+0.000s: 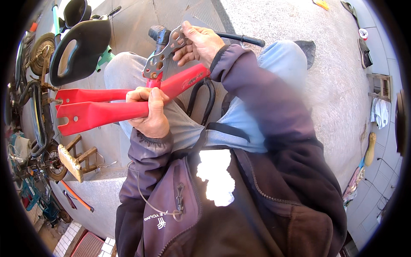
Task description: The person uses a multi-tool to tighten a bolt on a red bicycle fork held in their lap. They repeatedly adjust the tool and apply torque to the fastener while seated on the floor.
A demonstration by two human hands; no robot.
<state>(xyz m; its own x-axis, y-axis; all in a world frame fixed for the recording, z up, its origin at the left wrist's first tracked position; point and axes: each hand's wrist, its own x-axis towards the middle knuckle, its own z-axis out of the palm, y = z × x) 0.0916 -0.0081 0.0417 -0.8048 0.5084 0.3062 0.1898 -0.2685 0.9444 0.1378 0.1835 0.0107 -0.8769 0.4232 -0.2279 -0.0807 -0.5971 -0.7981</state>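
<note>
Gripping the red fork (102,109) across the lap, the left hand (150,113) was closed around its lower blade, fingers wrapped over the top and thumb side toward the body. The fork's two flat red blades ran out to the person's left, their slotted tips hanging past the knee, while its crown end angled up toward the right hand. The right hand (199,43) pinched a flat metal multi-wrench (165,55) between thumb and fingers at its upper end; the tool, punched with several differently sized holes, slanted down so its lower end sat on the fitting at the fork's crown. How firmly it was seated there could not be told. A black-gripped bar (239,38) lay just behind the right hand, partly hidden by it. Both forearms wore purple jacket sleeves, and the knees were in grey-blue trousers. Off to the left stood a child's bicycle (38,128) with a black saddle (79,45), a small wheel and a pedal (70,162). An orange-handled tool (77,197) lay on the concrete ledge (98,201) below it.
</note>
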